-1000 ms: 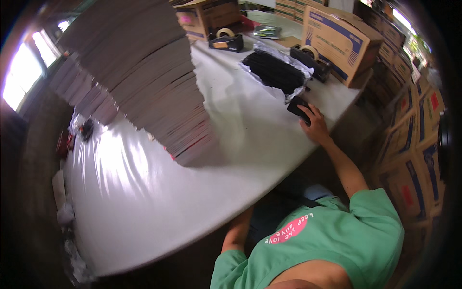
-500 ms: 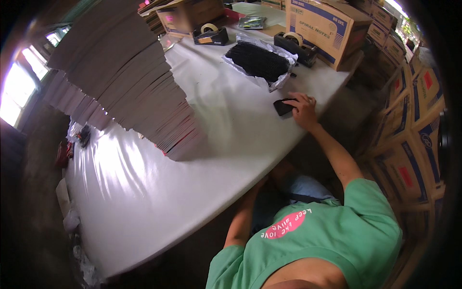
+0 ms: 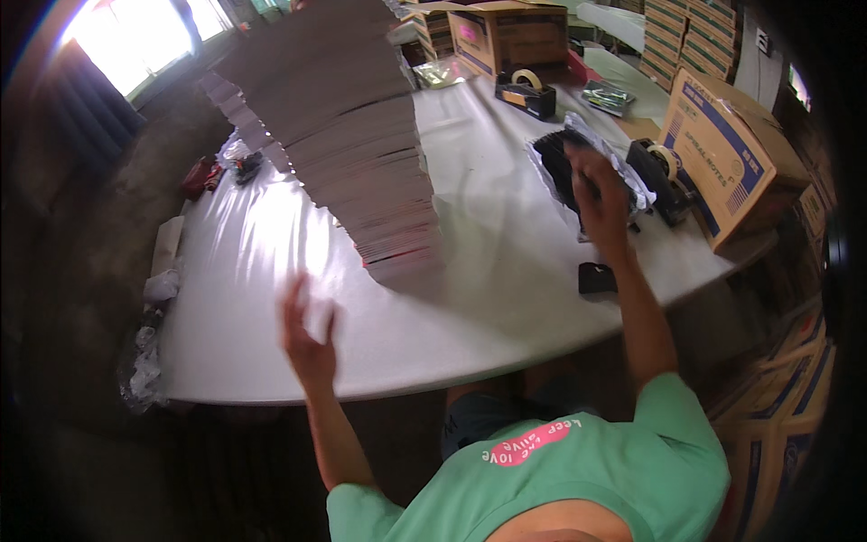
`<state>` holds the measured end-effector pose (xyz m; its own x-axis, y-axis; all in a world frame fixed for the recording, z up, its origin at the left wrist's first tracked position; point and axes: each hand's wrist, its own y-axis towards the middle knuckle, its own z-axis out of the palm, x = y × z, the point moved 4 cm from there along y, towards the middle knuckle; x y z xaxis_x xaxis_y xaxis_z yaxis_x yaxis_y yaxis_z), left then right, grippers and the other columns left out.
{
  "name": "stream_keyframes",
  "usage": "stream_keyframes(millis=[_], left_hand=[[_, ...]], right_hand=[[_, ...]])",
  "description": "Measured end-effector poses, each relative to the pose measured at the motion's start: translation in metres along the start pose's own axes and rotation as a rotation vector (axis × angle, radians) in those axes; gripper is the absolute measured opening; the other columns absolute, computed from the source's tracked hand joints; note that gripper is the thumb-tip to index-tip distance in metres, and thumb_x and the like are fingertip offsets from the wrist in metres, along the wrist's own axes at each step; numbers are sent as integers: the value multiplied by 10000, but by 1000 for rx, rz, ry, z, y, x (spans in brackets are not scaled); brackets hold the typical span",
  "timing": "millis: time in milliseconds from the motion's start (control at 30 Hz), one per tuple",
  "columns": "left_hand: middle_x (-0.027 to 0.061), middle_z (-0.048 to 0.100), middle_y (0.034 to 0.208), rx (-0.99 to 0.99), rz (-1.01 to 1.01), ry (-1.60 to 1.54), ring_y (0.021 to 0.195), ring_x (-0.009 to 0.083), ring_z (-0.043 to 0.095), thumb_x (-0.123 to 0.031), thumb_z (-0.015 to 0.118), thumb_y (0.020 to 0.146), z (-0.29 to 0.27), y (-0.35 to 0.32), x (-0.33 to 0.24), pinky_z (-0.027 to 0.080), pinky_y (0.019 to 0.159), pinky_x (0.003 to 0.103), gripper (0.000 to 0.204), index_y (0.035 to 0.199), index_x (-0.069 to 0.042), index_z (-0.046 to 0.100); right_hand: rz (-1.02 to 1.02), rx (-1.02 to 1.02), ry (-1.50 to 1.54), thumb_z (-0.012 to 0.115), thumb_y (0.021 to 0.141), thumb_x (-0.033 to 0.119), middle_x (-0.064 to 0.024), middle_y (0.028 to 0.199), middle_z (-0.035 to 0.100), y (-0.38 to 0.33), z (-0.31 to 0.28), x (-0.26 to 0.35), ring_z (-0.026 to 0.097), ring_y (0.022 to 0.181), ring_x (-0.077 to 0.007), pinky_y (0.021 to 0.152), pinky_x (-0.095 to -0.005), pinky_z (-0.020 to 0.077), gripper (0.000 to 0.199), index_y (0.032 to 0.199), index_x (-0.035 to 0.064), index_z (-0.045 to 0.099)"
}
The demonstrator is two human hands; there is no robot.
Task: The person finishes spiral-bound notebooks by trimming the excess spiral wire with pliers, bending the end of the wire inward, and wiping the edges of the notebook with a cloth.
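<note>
My left hand point(image 3: 310, 334) is raised over the near left part of the table, fingers apart and holding nothing, a little blurred. My right hand point(image 3: 601, 194) is over an opened plastic wrapping point(image 3: 639, 183) full of thin black strip-like pieces point(image 3: 553, 163). Its fingers are smeared by motion, so I cannot tell whether they pinch a piece. Below that hand, near the table's edge, lies a small black block-like object point(image 3: 596, 278). A tall, leaning stack of sheets or thin booklets point(image 3: 361, 154) stands between my hands, further back.
Two black tape dispensers point(image 3: 526, 95) point(image 3: 664, 185) flank the wrapping. A printed cardboard carton point(image 3: 722, 154) sits at the right edge, and an open carton point(image 3: 510, 41) at the back. A shiny flat packet point(image 3: 608, 98) lies between them. More cartons point(image 3: 786, 397) are piled at lower right.
My right hand has left the small black object and moved up over the wrapping. My left hand has risen from below the table edge to over the tabletop. The view has turned left.
</note>
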<state>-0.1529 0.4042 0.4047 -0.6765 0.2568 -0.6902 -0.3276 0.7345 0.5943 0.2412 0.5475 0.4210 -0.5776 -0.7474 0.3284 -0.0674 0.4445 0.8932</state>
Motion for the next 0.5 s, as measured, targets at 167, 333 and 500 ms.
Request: stream_keyframes(millis=[167,333,500], left_hand=[[169,396,1379,-287,309,-312,1262,267,398,-326,529,923,-28,138,-77,329,1022,361,583,1367,-2,335],[142,566,1208,-342,236,-372,1126,190,514,-414,635,840,9,227,-110,364,966,300,588,1246,-7,512],[110,645,1079,-309,202,-287,1005,183,589,-425,710,773,19,250,-125,420,894,300,510,1112,-53,631]], right_hand=[[523,187,840,509,862,494,-77,1062,571,175,68,29,576,890,-162,690,-322,476,573,1282,110,445],[724,459,806,606,688,657,-139,1028,498,251,117,52,578,901,-211,731,-373,483,874,1276,38,421],[627,704,458,662,690,611,-71,874,583,272,118,88,610,767,-193,703,-346,528,647,1007,54,572]])
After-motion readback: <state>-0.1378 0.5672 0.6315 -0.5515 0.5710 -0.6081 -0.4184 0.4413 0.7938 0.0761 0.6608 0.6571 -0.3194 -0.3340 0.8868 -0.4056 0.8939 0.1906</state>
